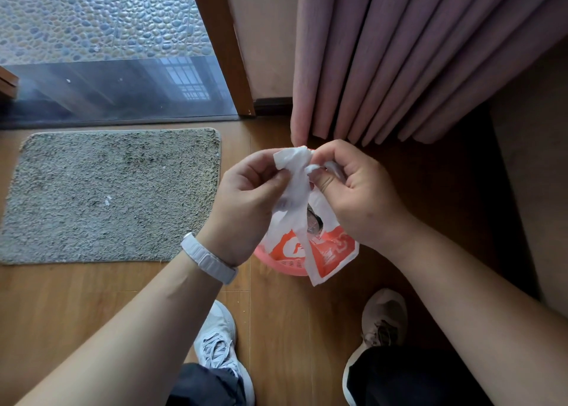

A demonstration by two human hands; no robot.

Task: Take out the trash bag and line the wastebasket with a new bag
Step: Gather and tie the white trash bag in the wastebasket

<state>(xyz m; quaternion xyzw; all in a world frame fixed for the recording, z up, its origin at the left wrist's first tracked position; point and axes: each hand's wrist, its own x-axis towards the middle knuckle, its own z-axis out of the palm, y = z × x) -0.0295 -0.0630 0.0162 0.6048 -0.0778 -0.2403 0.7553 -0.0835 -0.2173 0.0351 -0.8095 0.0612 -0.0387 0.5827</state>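
Observation:
A white trash bag (295,221) with orange print hangs above a pink wastebasket (285,264) on the wooden floor. My left hand (246,202) pinches one white handle of the bag, which sticks up between my fingers. My right hand (353,190) grips the other handle, twisted around my fingers. Both handles meet at the top, crossed over each other. Through the gap in the bag I see some dark rubbish. Most of the wastebasket is hidden by the bag and my hands.
A grey mat (113,193) lies on the floor to the left, before a glass door (116,89). A pink curtain (415,61) hangs just behind the basket. My two shoes (218,341) stand near the basket.

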